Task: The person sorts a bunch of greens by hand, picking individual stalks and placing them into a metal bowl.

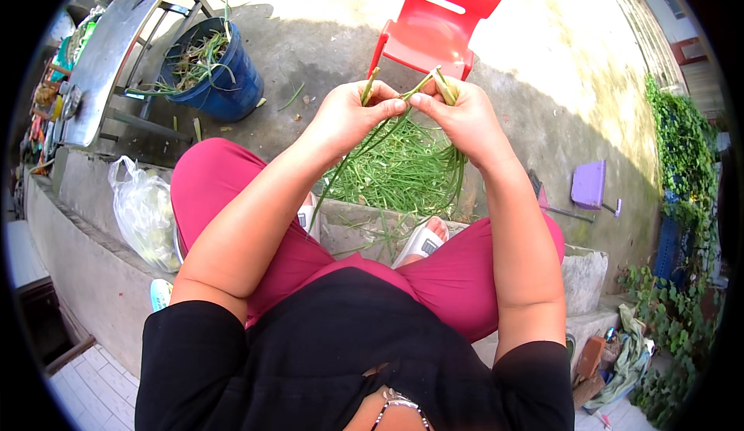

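Both my hands meet above a loose heap of long, thin greens (395,169), chive-like, on the concrete ground. My left hand (349,117) pinches greens between thumb and fingertips, and a short yellowish stalk end (368,87) sticks up from its grip. Close beside it, my right hand (468,120) holds a small bunch of greens (458,172), whose pale ends (446,89) point up while the leaves droop below. A thin green stalk (417,88) spans the gap between my fingertips. Some long leaves trail down from my left hand towards my lap.
A red plastic chair (433,35) stands beyond the heap. Left of it are a blue bucket (232,91) of plant scraps, a metal table (110,65) and a filled clear plastic bag (142,216). A purple dustpan (588,184) and a broom (567,213) lie to the right.
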`<state>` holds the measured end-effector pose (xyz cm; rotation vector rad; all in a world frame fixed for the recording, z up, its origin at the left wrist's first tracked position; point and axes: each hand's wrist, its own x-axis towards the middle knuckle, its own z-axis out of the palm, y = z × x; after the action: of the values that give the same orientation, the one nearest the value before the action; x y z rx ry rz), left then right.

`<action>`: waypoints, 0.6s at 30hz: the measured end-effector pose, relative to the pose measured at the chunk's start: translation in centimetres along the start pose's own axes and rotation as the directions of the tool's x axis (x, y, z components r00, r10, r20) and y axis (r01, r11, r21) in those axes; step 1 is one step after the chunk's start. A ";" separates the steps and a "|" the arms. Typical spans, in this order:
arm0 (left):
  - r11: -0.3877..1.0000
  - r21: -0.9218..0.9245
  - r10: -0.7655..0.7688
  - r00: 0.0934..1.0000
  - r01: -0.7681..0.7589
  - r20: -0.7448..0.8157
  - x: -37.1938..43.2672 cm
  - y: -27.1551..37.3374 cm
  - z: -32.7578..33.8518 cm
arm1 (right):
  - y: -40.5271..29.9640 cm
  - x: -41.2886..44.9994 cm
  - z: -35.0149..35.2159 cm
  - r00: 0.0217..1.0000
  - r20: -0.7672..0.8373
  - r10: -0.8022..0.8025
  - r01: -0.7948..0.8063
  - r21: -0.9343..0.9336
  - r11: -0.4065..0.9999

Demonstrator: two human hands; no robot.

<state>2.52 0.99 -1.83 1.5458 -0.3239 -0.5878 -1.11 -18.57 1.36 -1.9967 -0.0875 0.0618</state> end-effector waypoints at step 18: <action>0.965 -0.147 -0.200 0.974 0.215 0.110 -0.5 0.8 0.3 | -0.2 0.1 -0.1 0.999 -0.019 0.050 -0.042 0.307 0.951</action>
<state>2.04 0.96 -0.95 1.4104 -0.1822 -0.8339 -1.03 -18.58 1.55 -1.6876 -0.0125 0.0748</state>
